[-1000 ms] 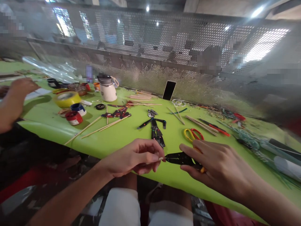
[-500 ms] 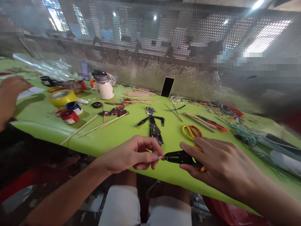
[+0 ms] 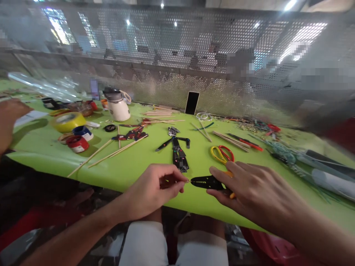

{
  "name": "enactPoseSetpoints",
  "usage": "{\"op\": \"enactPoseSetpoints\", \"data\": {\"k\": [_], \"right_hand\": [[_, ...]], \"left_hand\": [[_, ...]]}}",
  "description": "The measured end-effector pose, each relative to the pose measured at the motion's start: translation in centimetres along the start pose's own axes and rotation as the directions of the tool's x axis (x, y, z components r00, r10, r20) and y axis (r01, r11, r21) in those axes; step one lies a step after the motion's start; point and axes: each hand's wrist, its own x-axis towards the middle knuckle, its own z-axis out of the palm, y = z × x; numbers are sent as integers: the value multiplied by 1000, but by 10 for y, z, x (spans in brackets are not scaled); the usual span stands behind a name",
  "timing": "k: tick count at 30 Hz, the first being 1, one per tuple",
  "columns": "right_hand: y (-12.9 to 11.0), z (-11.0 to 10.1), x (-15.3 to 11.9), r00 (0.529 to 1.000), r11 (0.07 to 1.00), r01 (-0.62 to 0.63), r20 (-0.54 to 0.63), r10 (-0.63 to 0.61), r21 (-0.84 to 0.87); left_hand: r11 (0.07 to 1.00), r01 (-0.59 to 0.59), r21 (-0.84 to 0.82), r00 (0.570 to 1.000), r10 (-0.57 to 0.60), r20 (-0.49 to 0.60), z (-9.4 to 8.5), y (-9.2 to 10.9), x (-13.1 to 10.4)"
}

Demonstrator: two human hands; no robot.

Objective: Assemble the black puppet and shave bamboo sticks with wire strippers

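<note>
At the near side, the left hand (image 3: 151, 190) pinches a tiny piece (image 3: 189, 181), too small to make out, between its fingers, while the right hand (image 3: 253, 186) has its fingers wrapped around black pliers (image 3: 206, 182) pointing left at it. Beyond, on the green counter (image 3: 135, 162), lies a black figure (image 3: 176, 145), scissors (image 3: 219, 156) to its right; farther stands a phone (image 3: 192, 103).
</note>
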Motion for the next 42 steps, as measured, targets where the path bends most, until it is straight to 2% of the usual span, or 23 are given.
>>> {"op": "enactPoseSetpoints", "data": {"k": [3,7,10,12,14,18,21,23,26,29,33,36,38,40,42], "right_hand": [[-1,5,-2,999,998,-29,23,28,53],[0,11,-3,987,968,-131,122,106,216],[0,14,-3,964,898,-201,243,110,391],[-1,16,-4,947,870,-231,308,97,437],[-4,17,-5,946,894,-225,307,105,387],[-9,19,-7,983,985,-123,150,104,124],[-9,20,-6,998,996,-53,31,55,-69],[-8,22,-6,1000,990,-26,3,26,-142],[-6,24,-7,1000,983,4,-22,-8,-184],[-6,24,-10,998,979,3,-63,-16,-201],[-8,24,-14,997,977,10,-67,-25,-214],[-10,28,-15,999,983,9,-35,-16,-182],[-12,31,-15,999,995,-41,31,44,-91],[-14,32,-14,976,985,-157,165,143,75],[-14,30,-12,910,901,-323,357,212,288]], "left_hand": [[972,-139,187,986,154,-68,5,-2,-2],[852,-343,396,914,399,-67,8,-8,-3],[803,-394,447,881,468,-64,10,-13,-4],[806,-397,439,879,471,-70,10,-15,-5],[819,-385,425,889,453,-67,9,-14,-5],[833,-336,440,926,377,-8,9,-9,-2],[813,-295,501,944,330,19,10,-9,1],[798,-276,535,948,317,15,11,-12,4],[779,-262,569,957,286,49,10,-19,7],[767,-234,597,972,191,135,7,-21,8],[802,-205,561,973,105,205,3,-16,9],[819,-252,516,960,143,242,2,-16,9],[782,-310,542,947,202,249,2,-20,9],[685,-375,625,927,276,253,2,-26,7],[529,-442,724,890,358,282,4,-33,4]]}}
